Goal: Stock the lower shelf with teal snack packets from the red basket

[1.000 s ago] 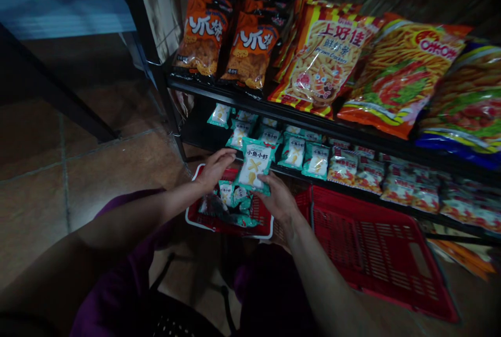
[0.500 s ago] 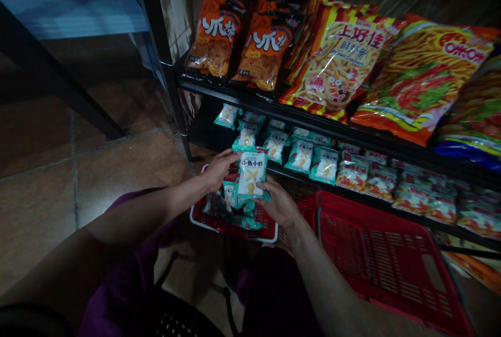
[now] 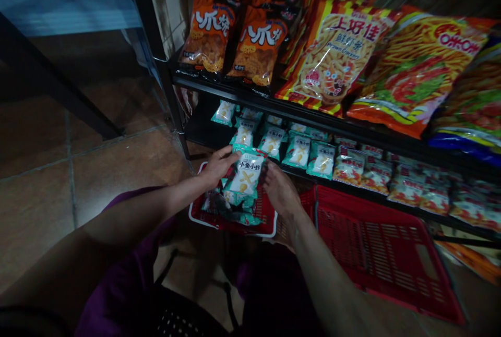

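A small teal and white snack bag [image 3: 246, 174] is held upright, tilted a little, above a red shopping basket [image 3: 270, 222] with a white handle. My left hand [image 3: 219, 166] grips its upper left corner between thumb and fingers. At its upper right edge is my right hand [image 3: 279, 184], its fingers closed near the bag's corner. More teal snack bags [image 3: 245, 218] lie in the basket below. Rows of the same small bags [image 3: 299, 150] stand on the lower shelf just beyond my hands.
The black shelf rack [image 3: 219, 84] holds orange snack bags [image 3: 209, 34], a yellow and red prawn cracker bag [image 3: 332, 55] and larger noodle-pattern bags [image 3: 418, 71] above. Small red and white bags [image 3: 376, 174] fill the lower right. A second red basket [image 3: 376, 253] stands at the right.
My right hand has slid from the bag's lower right corner up to its upper right edge. The bag has tilted slightly; my left hand keeps its grip.
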### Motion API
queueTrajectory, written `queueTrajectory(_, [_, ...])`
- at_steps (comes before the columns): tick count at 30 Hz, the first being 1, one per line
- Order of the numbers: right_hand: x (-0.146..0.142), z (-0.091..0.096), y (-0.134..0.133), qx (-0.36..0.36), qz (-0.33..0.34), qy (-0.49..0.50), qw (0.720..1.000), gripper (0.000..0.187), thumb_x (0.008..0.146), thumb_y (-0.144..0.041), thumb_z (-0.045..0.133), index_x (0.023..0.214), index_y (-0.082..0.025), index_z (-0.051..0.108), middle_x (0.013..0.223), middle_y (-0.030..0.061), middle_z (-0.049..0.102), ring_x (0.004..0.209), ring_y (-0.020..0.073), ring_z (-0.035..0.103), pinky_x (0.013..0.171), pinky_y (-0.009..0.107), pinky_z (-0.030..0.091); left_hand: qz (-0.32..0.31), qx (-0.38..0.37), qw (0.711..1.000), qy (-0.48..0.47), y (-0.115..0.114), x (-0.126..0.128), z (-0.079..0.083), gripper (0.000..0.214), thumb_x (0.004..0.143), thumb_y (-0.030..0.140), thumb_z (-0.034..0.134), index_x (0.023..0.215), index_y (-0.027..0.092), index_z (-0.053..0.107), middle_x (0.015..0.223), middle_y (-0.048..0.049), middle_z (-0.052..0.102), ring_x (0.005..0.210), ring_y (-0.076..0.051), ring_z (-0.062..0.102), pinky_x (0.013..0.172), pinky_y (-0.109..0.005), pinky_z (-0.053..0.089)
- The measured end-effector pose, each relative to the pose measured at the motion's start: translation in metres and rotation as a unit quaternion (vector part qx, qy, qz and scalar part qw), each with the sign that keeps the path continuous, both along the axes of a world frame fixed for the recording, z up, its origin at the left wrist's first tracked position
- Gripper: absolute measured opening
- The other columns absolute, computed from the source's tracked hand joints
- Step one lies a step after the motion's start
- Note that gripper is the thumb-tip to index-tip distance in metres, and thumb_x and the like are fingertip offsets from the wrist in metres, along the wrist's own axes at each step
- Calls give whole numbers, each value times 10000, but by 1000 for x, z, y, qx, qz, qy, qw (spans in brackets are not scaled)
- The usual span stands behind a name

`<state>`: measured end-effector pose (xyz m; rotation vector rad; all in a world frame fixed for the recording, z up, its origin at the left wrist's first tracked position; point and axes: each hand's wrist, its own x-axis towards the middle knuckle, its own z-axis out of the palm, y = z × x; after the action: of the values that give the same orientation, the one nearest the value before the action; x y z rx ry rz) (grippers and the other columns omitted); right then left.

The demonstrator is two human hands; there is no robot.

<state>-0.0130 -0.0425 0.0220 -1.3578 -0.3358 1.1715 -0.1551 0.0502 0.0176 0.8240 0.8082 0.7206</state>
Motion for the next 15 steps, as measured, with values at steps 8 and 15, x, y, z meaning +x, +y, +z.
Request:
queueTrajectory(8, [-1,-1,0,-19,-42,-8,999,321,541,-344,811,807,-227,674,807,-15,717,715,139,650,564,223,476,-93,72,992,40,-5,-1,-8,231,711,362,664,836,168,639,707,19,605,687,-124,552,622,-221,436])
queueTrajectory(15, [6,-6,2,-32,-109,-35,993,277,530,-294,801,756,-192,679,745,1,707,588,124,598,440,214,397,-101,3,994,48,-9,0,-1,259,699,384,687,833,168,641,805,-3,637,729,-121,562,670,-224,439])
